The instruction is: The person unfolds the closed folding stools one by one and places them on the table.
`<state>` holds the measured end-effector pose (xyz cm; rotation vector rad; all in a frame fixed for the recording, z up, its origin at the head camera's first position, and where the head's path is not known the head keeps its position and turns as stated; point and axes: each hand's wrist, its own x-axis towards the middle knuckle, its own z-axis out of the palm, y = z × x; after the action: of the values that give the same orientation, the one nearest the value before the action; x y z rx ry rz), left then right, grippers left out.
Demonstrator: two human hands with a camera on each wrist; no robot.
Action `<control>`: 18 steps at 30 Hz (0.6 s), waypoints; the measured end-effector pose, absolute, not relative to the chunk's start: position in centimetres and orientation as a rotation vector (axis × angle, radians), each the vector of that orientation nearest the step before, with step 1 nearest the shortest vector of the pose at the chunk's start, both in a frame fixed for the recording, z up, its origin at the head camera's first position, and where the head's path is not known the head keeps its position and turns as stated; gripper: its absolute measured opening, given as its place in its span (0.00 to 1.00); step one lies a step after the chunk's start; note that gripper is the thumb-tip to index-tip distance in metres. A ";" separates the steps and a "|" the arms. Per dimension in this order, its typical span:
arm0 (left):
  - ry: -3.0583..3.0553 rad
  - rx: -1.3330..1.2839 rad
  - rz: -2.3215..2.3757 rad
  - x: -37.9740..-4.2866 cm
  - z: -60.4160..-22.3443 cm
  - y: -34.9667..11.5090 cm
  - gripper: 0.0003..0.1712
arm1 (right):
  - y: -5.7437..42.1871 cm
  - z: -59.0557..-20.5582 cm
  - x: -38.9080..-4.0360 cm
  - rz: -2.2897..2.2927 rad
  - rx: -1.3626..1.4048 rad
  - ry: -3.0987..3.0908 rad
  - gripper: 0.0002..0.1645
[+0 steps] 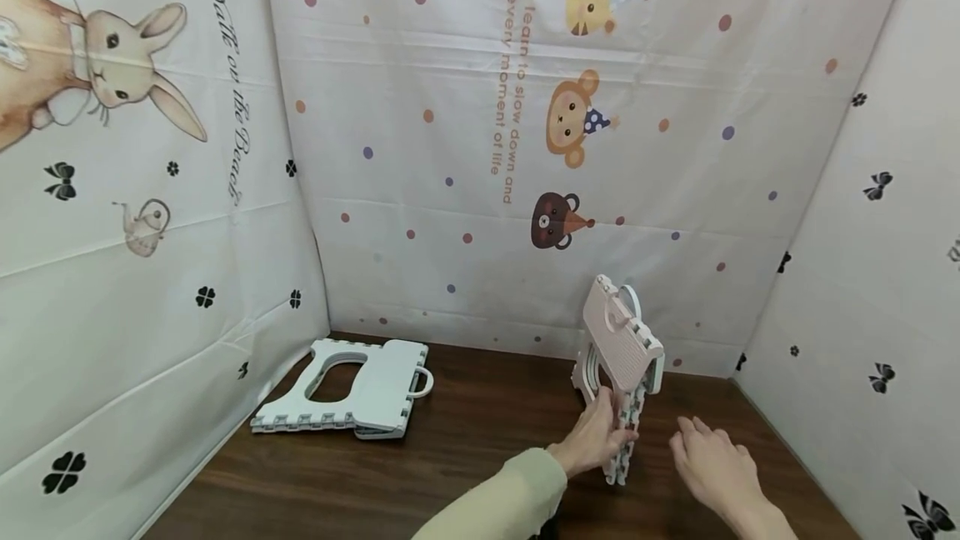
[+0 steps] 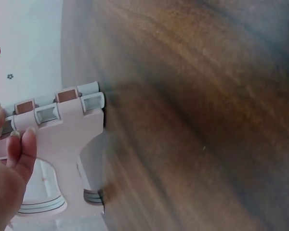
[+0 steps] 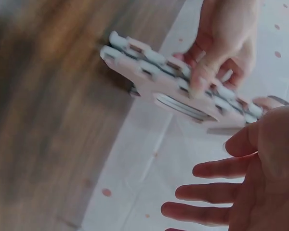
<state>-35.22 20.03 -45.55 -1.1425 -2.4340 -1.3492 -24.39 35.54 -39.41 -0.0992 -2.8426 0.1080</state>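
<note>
A pink-and-white folding step stool (image 1: pixel 619 332) stands upright, folded flat, on the brown table near the back wall. My left hand (image 1: pixel 592 437) grips its hinged edge low down, thumb on one side and fingers on the other. In the left wrist view the fingertips press the pink panel (image 2: pixel 70 144) just below the row of hinges. To the right of the stool, my right hand (image 1: pixel 716 467) is held apart from it with nothing in it. Its fingers (image 3: pixel 207 193) are spread and nearly straight in the right wrist view.
A second folding step stool (image 1: pixel 382 386), white, lies flat on the table (image 1: pixel 480 432) at the left, its loop handle pointing right. Printed cloth walls (image 1: pixel 420 148) enclose the table at the back and both sides; the back wall is close behind the pink stool.
</note>
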 end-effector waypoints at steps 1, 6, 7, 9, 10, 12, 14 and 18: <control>-2.446 -1.136 -1.354 -35.2 -45.4 20.0 0.24 | 35.7 -38.9 -24.6 0.111 -0.079 -2.821 0.27; -2.510 -1.094 -1.387 -35.1 -44.9 19.7 0.25 | 36.6 -35.1 -25.9 0.202 -0.005 -2.721 0.30; -2.526 -1.085 -1.403 -35.0 -44.9 19.7 0.25 | 36.7 -34.1 -26.3 0.236 0.023 -2.699 0.30; -2.557 -1.074 -1.430 -35.0 -44.8 19.6 0.26 | 36.5 -32.3 -27.3 0.283 0.095 -2.662 0.31; -2.574 -1.070 -1.437 -35.0 -44.7 19.5 0.26 | 36.3 -31.4 -27.8 0.301 0.140 -2.645 0.31; -2.605 -1.065 -1.442 -35.1 -44.6 19.4 0.26 | 35.7 -30.0 -28.8 0.356 0.222 -2.620 0.31; -2.617 -1.081 -1.419 -35.2 -44.5 19.3 0.25 | 35.1 -28.8 -29.8 0.394 0.274 -2.623 0.32; -2.616 -1.115 -1.317 -35.5 -44.2 19.0 0.23 | 33.9 -27.6 -31.3 0.431 0.294 -2.680 0.35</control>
<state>-35.54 19.05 -44.19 -1.1148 -2.6164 -1.3168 -31.33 33.89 -27.62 0.2943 -2.6804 0.4314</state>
